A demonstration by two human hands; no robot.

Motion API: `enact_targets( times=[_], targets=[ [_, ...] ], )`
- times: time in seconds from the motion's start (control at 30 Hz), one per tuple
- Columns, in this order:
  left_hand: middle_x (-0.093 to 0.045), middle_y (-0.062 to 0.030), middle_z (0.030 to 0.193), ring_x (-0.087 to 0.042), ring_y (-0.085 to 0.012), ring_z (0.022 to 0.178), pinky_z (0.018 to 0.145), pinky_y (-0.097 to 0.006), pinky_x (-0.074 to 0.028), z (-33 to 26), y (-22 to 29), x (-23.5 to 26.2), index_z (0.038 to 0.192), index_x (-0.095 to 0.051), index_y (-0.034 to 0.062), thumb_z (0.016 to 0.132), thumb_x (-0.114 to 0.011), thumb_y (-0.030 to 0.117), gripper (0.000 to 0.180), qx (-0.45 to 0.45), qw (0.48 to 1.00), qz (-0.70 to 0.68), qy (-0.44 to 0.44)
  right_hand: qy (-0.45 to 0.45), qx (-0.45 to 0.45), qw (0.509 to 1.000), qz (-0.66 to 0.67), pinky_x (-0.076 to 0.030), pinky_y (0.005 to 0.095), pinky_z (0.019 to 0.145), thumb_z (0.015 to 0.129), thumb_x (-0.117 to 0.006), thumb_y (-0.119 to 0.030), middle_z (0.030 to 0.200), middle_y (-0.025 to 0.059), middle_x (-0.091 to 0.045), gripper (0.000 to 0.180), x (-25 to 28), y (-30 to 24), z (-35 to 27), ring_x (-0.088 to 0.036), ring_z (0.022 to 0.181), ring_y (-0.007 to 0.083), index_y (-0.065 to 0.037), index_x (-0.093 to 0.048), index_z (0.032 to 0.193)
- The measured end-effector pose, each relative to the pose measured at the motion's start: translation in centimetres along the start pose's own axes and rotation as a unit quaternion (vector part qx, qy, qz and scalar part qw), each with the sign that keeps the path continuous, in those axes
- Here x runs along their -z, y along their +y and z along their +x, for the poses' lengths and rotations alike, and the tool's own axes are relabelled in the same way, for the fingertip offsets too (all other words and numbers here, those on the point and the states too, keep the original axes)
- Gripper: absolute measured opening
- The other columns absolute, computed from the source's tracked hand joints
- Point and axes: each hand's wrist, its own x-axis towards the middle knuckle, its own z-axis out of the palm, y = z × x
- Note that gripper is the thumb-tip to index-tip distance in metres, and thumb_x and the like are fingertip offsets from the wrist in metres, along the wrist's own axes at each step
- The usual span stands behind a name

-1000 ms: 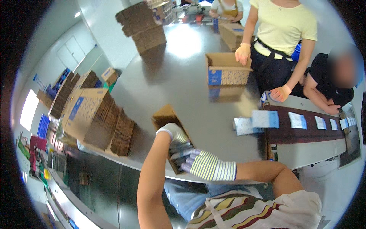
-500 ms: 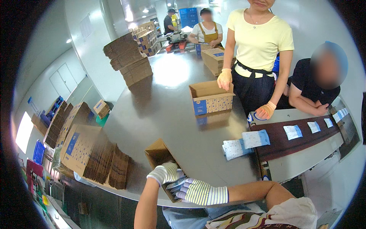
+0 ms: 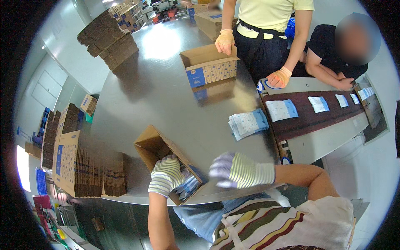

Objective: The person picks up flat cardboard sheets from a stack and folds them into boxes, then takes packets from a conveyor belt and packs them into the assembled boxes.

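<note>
Blue-and-white packets (image 3: 189,187) sit in the near end of the open cardboard carton (image 3: 148,143), so imo press them snug with the left hand (image 3: 166,177) (fingertips hidden, can't tell if it's gripping) while the right hand (image 3: 237,171), too blurry to judge its grip, hovers just beside, near the shiny metal table (image 3: 125,100).

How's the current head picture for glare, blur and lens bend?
Head view: strong white glare on the far tabletop; in the same head view, the right hand is blurred, the left hand crisper; head view's corners are black, and the tabletop's near edge bows, probably fisheye distortion.
</note>
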Motion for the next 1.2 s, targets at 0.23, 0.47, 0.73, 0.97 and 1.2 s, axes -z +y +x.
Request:
enact_targets(
  times=[0.23, 0.47, 0.73, 0.97, 1.2],
  targets=[
    [-0.059, -0.0243, 0.11, -0.057, -0.0366, 0.104, 0.09, -0.04, -0.044, -0.2, -2.5, 0.5, 0.114, -0.056, -0.0032, 0.077, -0.063, 0.045, 0.062, -0.048, 0.993, -0.106, -0.012, -0.109, -0.265, 0.956, -0.071, -0.046, 0.0399, 0.084, 0.077, -0.068, -0.025, 0.102, 0.0155, -0.062, 0.039, 8.5, 15.1, -4.5, -0.058, 0.096, 0.031, -0.004, -0.058, 0.108],
    [-0.063, -0.0225, 0.105, -0.062, -0.0325, 0.097, 0.084, -0.037, -0.048, -0.1, -3.3, 2.9, 0.113, -0.057, -0.0028, 0.061, -0.078, 0.043, 0.073, -0.176, 0.969, -0.153, -0.077, -0.553, -0.155, 0.813, -0.098, -0.048, 0.0407, 0.075, 0.067, -0.069, -0.031, 0.086, 0.0176, -0.066, 0.037, 5.5, 26.9, -4.8, -0.062, 0.081, 0.0297, -0.004, -0.067, 0.093],
    [-0.064, -0.0254, 0.093, -0.062, -0.0378, 0.09, 0.078, -0.041, -0.05, 1.0, -1.6, 1.9, 0.095, -0.066, -0.0037, 0.067, -0.066, 0.062, 0.072, -0.096, 0.985, 0.002, -0.143, -0.393, -0.202, 0.891, -0.102, -0.051, 0.0432, 0.071, 0.065, -0.07, -0.047, 0.093, 0.0187, -0.063, 0.069, 2.4, 8.5, -2.5, -0.062, 0.083, 0.0322, 0.0, -0.053, 0.113],
    [-0.064, -0.0236, 0.098, -0.061, -0.036, 0.095, 0.083, -0.04, -0.048, -0.4, -1.4, 3.1, 0.096, -0.066, -0.0026, 0.067, -0.066, 0.063, 0.072, -0.069, 0.983, -0.003, -0.17, -0.025, 0.102, 0.994, -0.013, -0.048, 0.0375, 0.085, 0.082, -0.055, -0.022, 0.111, 0.0081, -0.059, 0.03, 1.0, 8.1, 8.1, -0.057, 0.101, 0.0264, -0.014, -0.06, 0.111],
    [-0.06, -0.021, 0.113, -0.055, -0.0357, 0.105, 0.095, -0.038, -0.041, 1.9, -0.8, -1.5, 0.112, -0.061, 0.0037, 0.069, -0.066, 0.052, 0.065, -0.134, 0.991, -0.006, 0.015, 0.009, -0.018, 0.96, 0.28, -0.038, 0.0359, 0.1, 0.079, -0.064, -0.035, 0.125, 0.0143, -0.054, 0.061, -4.1, 5.2, 18.2, -0.054, 0.111, 0.0302, -0.005, -0.046, 0.129]
  ],
)
